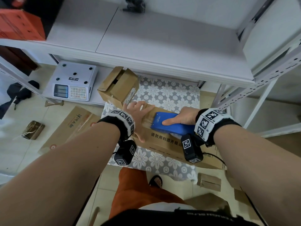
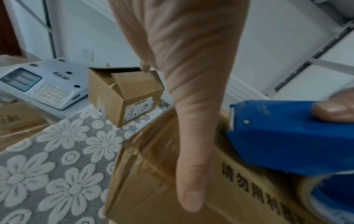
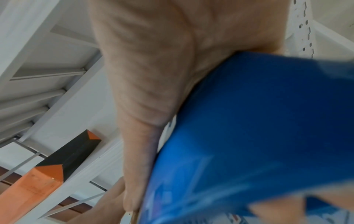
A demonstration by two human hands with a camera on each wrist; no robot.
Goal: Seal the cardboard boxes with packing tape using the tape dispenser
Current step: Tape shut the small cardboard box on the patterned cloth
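A long cardboard box (image 1: 164, 142) (image 2: 161, 174) with black printed characters lies on a flowered mat (image 1: 169, 93). My left hand (image 1: 138, 116) (image 2: 191, 94) lies flat on the box's left end, fingers straight and spread, thumb down the near side. My right hand (image 1: 180, 119) (image 3: 145, 94) grips a blue tape dispenser (image 1: 167, 123) (image 2: 287, 136) (image 3: 249, 136) on the box top, thumb along its side. A tape roll (image 2: 314, 195) shows under the dispenser. A smaller cardboard box (image 1: 118, 86) (image 2: 124, 97) with loose flaps stands behind, on the mat's far left corner.
A white electronic scale (image 1: 73, 84) (image 2: 42, 81) sits left of the small box under a white shelf (image 1: 146, 46). Flattened cardboard (image 1: 70, 128) lies on the floor at left, small cardboard pieces (image 1: 209, 181) at right. An orange box (image 1: 19, 25) (image 3: 28, 189) rests on the shelf.
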